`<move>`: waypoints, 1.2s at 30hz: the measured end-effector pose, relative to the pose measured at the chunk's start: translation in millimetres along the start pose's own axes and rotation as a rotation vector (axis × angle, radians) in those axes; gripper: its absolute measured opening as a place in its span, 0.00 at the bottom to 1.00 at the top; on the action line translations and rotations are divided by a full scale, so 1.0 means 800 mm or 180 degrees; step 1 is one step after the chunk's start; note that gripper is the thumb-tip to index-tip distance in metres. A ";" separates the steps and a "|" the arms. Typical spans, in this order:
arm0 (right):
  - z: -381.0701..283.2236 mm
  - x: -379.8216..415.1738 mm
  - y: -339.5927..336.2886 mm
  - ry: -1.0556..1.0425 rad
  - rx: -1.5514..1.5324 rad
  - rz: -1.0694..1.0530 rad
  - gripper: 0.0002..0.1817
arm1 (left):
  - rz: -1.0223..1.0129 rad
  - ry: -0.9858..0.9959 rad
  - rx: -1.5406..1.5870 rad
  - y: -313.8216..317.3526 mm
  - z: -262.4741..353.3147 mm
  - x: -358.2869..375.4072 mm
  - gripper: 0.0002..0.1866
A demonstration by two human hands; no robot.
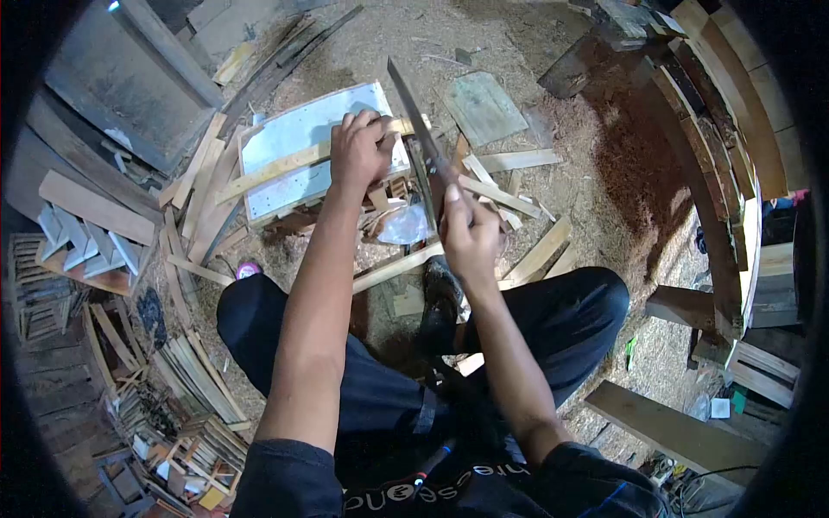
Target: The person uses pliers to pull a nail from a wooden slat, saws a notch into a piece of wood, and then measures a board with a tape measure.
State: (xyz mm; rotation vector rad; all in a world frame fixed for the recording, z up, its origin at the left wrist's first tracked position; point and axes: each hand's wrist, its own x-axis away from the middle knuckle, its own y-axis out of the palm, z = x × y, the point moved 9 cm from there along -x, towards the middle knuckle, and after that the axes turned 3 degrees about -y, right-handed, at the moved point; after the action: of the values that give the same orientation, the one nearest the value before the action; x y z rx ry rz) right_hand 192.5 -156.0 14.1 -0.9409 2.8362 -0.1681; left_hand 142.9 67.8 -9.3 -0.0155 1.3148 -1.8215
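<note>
My left hand is closed over a long wooden strip, pressing it against the top of a low white-topped bench. The strip lies across the bench, and its right end juts past the edge. In my right hand is a hand saw, gripped by its brown handle. Its blade points up and away from me, and overlaps the strip's right end in this view. Under the bench's near edge sits a clear plastic bag among wood offcuts.
Loose strips and offcuts lie on the sawdust-covered floor around my feet. A flat board rests beyond the saw. Stacked wood pieces fill the lower left. A plank lies at lower right, near a curved wooden structure.
</note>
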 end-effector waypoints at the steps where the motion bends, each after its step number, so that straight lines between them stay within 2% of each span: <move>1: 0.013 0.005 0.003 0.0082 0.0058 0.0012 0.26 | 0.0021 0.0014 -0.0009 -0.001 0.000 0.000 0.17; 3: 0.026 0.013 0.010 0.0126 0.0005 0.0074 0.25 | 0.0026 0.0082 0.0235 -0.006 0.003 0.001 0.17; 15: 0.024 -0.001 0.020 0.0236 0.0171 -0.0009 0.26 | 0.0004 0.0118 0.0249 -0.004 0.004 -0.003 0.14; 19: 0.025 0.052 0.002 0.0226 0.0323 -0.0061 0.25 | 0.0016 0.0090 0.0193 -0.003 0.005 -0.005 0.15; 21: 0.036 0.084 -0.007 0.0207 -0.0001 -0.0081 0.25 | 0.0047 0.0118 0.0230 -0.004 0.005 -0.009 0.15; 25: 0.043 0.051 -0.003 0.0650 -0.0105 -0.0042 0.25 | -0.0059 -0.0047 0.0118 -0.005 0.006 -0.004 0.16; 30: 0.008 0.003 0.017 0.0334 0.0236 -0.0038 0.25 | -0.0054 0.0126 0.0048 -0.005 0.009 0.000 0.14; 33: 0.037 0.064 -0.007 0.0435 0.0119 -0.0101 0.24 | -0.0011 0.0135 0.0228 -0.004 0.006 -0.008 0.15; 36: 0.031 0.085 -0.021 0.0362 0.0043 0.0016 0.25 | 0.0030 0.0125 0.0188 -0.003 0.008 -0.002 0.16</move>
State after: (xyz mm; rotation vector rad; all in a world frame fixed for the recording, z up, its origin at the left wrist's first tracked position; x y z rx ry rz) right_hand 152.7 -211.5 -14.5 -0.9508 2.9361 -0.2477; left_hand 145.6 64.0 -3.8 0.0586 1.2857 -1.8603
